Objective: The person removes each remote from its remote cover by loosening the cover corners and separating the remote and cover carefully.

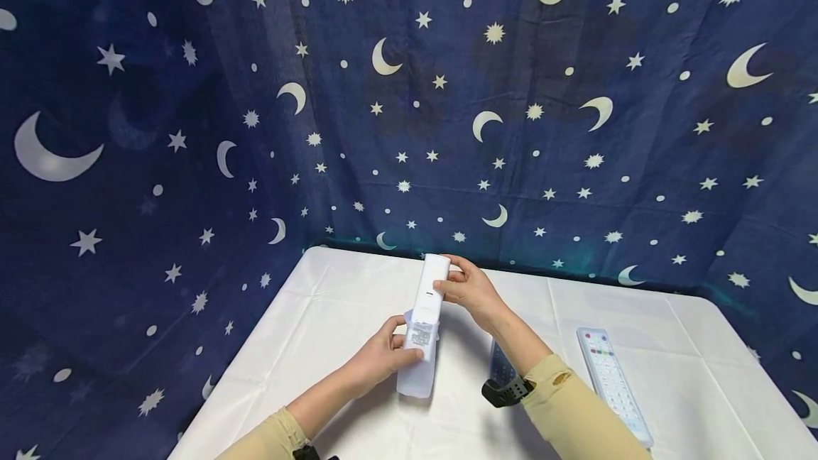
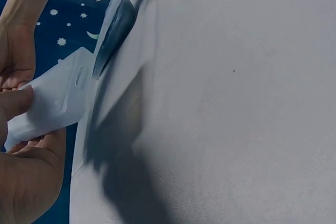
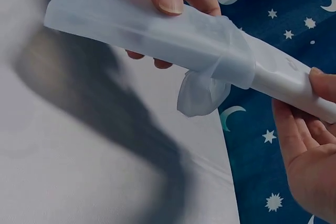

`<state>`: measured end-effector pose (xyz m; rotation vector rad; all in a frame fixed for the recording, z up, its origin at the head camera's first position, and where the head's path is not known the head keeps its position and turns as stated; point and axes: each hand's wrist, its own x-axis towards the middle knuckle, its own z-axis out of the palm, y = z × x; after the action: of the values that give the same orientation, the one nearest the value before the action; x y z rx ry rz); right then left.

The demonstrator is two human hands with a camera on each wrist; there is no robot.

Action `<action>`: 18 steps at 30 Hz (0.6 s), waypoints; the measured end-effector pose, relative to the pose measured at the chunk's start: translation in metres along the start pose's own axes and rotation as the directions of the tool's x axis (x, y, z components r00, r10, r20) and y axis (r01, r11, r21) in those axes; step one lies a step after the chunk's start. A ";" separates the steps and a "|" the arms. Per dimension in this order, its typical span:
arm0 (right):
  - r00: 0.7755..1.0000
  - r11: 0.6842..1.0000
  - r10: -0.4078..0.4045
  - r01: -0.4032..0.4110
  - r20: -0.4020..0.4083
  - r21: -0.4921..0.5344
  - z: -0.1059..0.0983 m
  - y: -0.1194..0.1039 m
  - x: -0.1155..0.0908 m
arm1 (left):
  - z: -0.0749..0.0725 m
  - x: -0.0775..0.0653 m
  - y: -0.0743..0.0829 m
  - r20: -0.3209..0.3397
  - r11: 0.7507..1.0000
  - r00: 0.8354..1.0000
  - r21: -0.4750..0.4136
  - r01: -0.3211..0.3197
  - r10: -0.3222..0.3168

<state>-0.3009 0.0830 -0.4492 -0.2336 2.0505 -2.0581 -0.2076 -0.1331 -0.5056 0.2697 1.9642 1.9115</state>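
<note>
A white remote control (image 1: 429,289) is held tilted above the table, its lower part inside a translucent silicone cover (image 1: 417,378). Printed label text shows through the cover near its mouth. My left hand (image 1: 378,359) grips the cover, thumb on the upper face and fingers beneath, as the right wrist view also shows. With my right hand (image 1: 474,294) I pinch the bare far end of the remote between thumb and fingers. A loose flap (image 3: 203,95) of the cover hangs folded under its mouth. The left wrist view shows the cover's slotted end (image 2: 73,85).
To the right on the white tabletop (image 1: 281,375) lies another covered remote (image 1: 613,378) with many buttons. A dark remote (image 1: 500,364) lies partly hidden behind my right forearm. A blue curtain (image 1: 447,91) with moons and stars hangs behind and left of the table.
</note>
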 end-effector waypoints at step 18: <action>0.999 0.999 0.009 -0.010 -0.033 -0.030 -0.001 -0.006 -0.003 | 0.000 -0.003 0.005 0.149 1.000 0.989 -0.028 0.005 -0.001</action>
<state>-0.2989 0.0844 -0.4430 -0.1955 2.0990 -2.0398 -0.2054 -0.1344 -0.5000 0.3899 1.8385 1.8587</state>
